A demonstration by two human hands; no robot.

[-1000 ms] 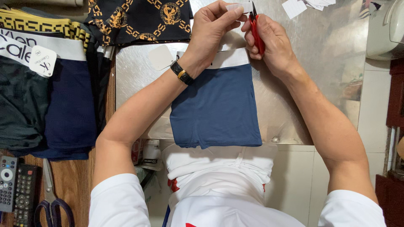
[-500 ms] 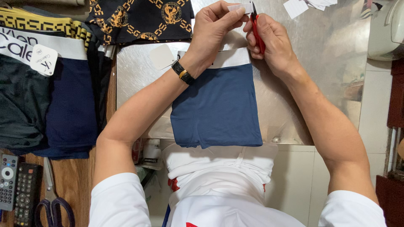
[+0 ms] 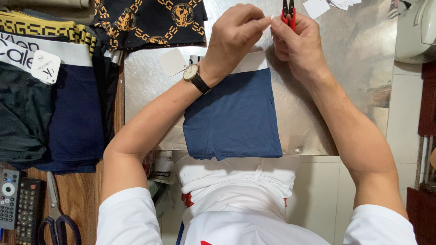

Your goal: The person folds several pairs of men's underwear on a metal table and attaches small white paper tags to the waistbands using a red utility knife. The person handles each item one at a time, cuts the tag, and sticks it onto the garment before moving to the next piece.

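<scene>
A folded navy blue garment [image 3: 234, 118] with a white waistband lies on a shiny metal sheet [image 3: 354, 68]. My left hand [image 3: 234, 36], with a wristwatch on its wrist, pinches something small and white above the waistband. My right hand [image 3: 297, 41] meets it fingertip to fingertip and holds small red thread snips [image 3: 288, 12] whose blades point away from me. What sits between the fingertips is too small to make out. A white round-cornered tag [image 3: 172, 62] lies on the metal just left of my left wrist.
A stack of dark garments [image 3: 50, 109] with a white tag lies at the left, and a black garment with a gold pattern [image 3: 150, 20] at the top. Two remote controls [image 3: 18, 204] and scissors [image 3: 56, 222] rest on the wooden table. White paper tags [image 3: 327, 5] lie at the top right.
Both hands have stayed together above the waistband. The red snips have turned so that their blades now stick up above my right hand's fingers.
</scene>
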